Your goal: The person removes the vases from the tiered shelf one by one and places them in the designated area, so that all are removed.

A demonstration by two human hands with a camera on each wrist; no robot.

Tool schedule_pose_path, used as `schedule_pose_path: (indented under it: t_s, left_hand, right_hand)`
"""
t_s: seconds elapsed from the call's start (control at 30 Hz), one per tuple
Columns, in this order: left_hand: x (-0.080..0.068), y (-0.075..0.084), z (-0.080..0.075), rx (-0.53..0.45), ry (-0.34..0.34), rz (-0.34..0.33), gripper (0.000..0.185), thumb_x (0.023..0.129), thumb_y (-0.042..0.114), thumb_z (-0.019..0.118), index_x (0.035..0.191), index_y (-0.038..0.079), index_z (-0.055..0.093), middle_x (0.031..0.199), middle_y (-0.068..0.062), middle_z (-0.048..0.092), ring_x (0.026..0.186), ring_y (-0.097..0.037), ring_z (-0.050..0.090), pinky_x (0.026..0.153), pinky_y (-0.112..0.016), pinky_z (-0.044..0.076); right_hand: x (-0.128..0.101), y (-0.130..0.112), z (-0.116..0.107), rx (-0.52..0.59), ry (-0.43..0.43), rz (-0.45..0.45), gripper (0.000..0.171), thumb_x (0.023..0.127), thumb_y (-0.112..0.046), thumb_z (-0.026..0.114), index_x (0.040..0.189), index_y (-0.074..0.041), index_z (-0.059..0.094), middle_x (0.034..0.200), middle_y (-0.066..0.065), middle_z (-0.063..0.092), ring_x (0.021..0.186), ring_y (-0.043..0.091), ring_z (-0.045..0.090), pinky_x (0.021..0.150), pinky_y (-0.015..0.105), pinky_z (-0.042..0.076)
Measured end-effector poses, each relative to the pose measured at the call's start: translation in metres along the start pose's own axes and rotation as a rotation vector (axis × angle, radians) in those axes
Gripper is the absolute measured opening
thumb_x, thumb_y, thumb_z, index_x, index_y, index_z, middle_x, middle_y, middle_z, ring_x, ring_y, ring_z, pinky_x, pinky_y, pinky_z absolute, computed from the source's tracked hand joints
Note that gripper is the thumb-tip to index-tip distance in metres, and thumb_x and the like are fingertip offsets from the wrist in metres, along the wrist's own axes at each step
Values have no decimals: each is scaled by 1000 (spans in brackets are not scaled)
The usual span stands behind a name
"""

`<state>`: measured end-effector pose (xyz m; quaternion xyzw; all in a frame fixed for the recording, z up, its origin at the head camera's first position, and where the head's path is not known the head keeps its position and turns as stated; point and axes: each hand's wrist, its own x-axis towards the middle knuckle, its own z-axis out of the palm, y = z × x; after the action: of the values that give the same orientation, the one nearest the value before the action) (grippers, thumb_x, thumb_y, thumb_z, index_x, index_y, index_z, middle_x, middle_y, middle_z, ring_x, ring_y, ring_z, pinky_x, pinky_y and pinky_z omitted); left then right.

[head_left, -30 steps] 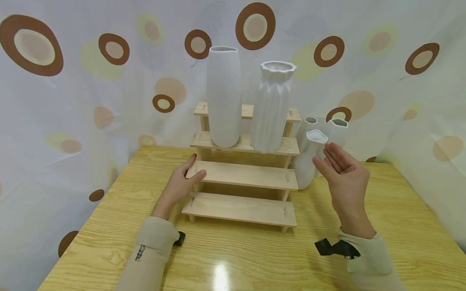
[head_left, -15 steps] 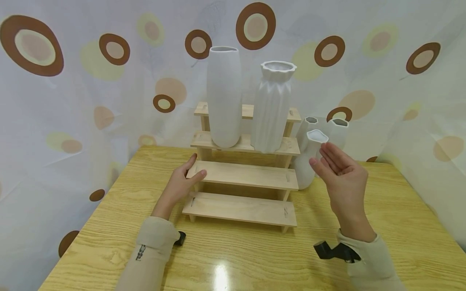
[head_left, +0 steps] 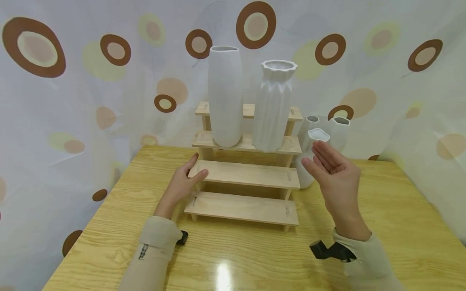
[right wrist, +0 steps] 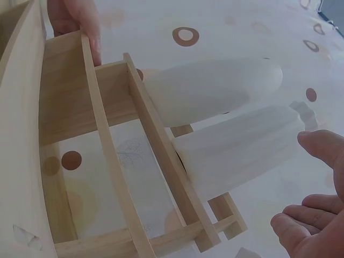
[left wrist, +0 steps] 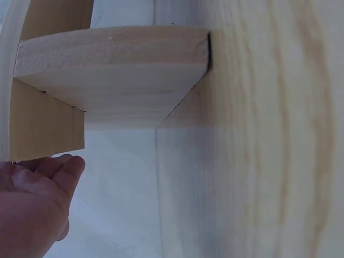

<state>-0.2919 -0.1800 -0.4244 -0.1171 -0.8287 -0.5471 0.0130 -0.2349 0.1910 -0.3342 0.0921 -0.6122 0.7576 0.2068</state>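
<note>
A stepped wooden display stand (head_left: 244, 173) with several shelves stands on the table. My left hand (head_left: 178, 184) grips the left end of its second shelf from the front, thumb on top and fingers past the edge. In the left wrist view, that hand's fingertips show beside the wood. Two white vases stand upright on the third shelf: a tall smooth vase (head_left: 225, 97) and a pleated vase (head_left: 273, 113) with a wavy rim. My right hand (head_left: 338, 178) is raised right of the stand, fingers extended, thumb apart, holding nothing. It partly hides a white vase (head_left: 302, 173) with a wavy mouth.
Behind that vase are a narrow-mouthed vase (head_left: 306, 128) and a wider angular vase (head_left: 340, 131), close beside the stand's right side. The wood-grain table (head_left: 262, 258) extends around the stand. A patterned cloth (head_left: 109, 89) hangs behind and along the sides.
My right hand has moved a little to the left, toward the stand, now covering more of the front vase. My left hand keeps its grip; the stand and vases have not moved.
</note>
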Motion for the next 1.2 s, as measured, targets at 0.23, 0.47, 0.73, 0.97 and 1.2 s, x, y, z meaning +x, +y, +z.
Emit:
schedule_pose_path:
  t_s: [0.23,0.47,0.73,0.97,1.2]
  left_hand:
    - [-8,21,-2,-16,-15,-23,76,100,37,60,158,8,18,163,-6,15,149,-24,10,118,-46,16]
    - [-14,39,-5,-12,-27,-35,74,101,30,59,157,3,18,163,-11,14,148,-28,12,118,-47,18]
    - [-14,38,-4,-23,-29,-35,74,101,29,59,157,3,18,163,-11,14,148,-27,11,118,-45,18]
    - [-14,36,-4,-23,-24,-39,74,101,29,60,157,4,18,163,-10,14,148,-27,12,118,-45,20]
    - [-15,39,-4,-22,-22,-30,74,101,29,60,156,2,18,162,-10,15,148,-27,13,118,-45,20]
  right_hand:
    - [3,2,9,-20,-41,-15,57,82,9,76,135,8,55,132,14,61,123,21,57,96,24,47]
    - [9,4,17,-28,-46,-16,57,82,7,77,135,6,57,134,16,60,124,22,57,98,28,45]
    - [13,5,24,-48,-50,-16,58,82,5,77,136,5,56,137,19,56,126,24,55,97,25,46]
    - [18,6,26,-76,-62,-8,61,83,2,78,139,4,54,140,19,53,129,27,52,97,23,45]
    - [24,7,29,-133,-85,-12,64,83,-4,80,141,2,52,143,18,50,132,27,49,101,26,43]
